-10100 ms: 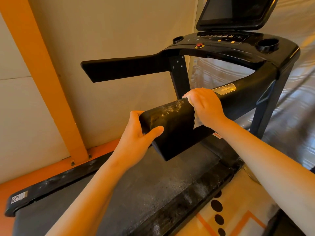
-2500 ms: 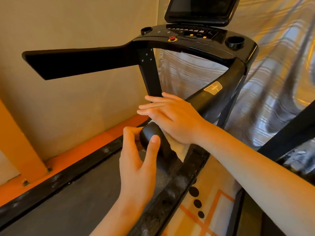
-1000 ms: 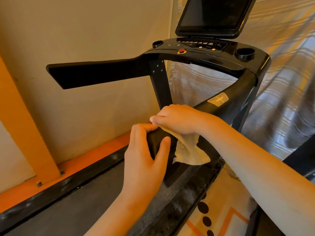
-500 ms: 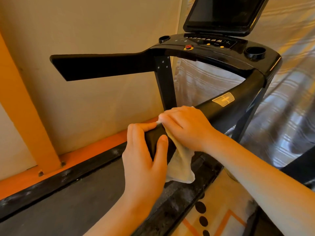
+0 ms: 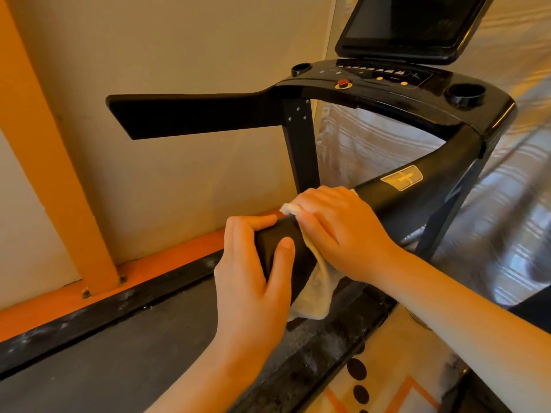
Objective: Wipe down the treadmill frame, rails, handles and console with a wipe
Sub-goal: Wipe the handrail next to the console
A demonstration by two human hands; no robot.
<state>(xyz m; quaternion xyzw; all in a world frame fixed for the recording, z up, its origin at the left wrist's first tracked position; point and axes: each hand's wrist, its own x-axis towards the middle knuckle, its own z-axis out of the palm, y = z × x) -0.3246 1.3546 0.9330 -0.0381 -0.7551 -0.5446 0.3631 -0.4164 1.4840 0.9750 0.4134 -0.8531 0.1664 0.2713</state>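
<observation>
A black treadmill fills the view, its right handle [image 5: 417, 201] running down toward me from the console [image 5: 387, 84]. My left hand [image 5: 253, 281] grips the near end of that handle, thumb on the end face. Just beyond it my right hand [image 5: 337, 234] wraps a pale wipe [image 5: 316, 293] over the handle; the wipe's lower part hangs below the handle and a corner shows by my fingertips. The left handle [image 5: 193, 114] juts out at the upper left. A dark screen [image 5: 411, 22] stands above the console.
The dusty running belt [image 5: 104, 365] and right side rail [image 5: 322, 353] lie below my hands. A beige wall with an orange beam [image 5: 59, 162] and orange floor strip stands close on the left. Clear plastic sheeting [image 5: 507, 219] hangs behind the treadmill.
My right hand has slid with the wipe a little up the handle and closed over its top. My left hand keeps its grip on the handle's end.
</observation>
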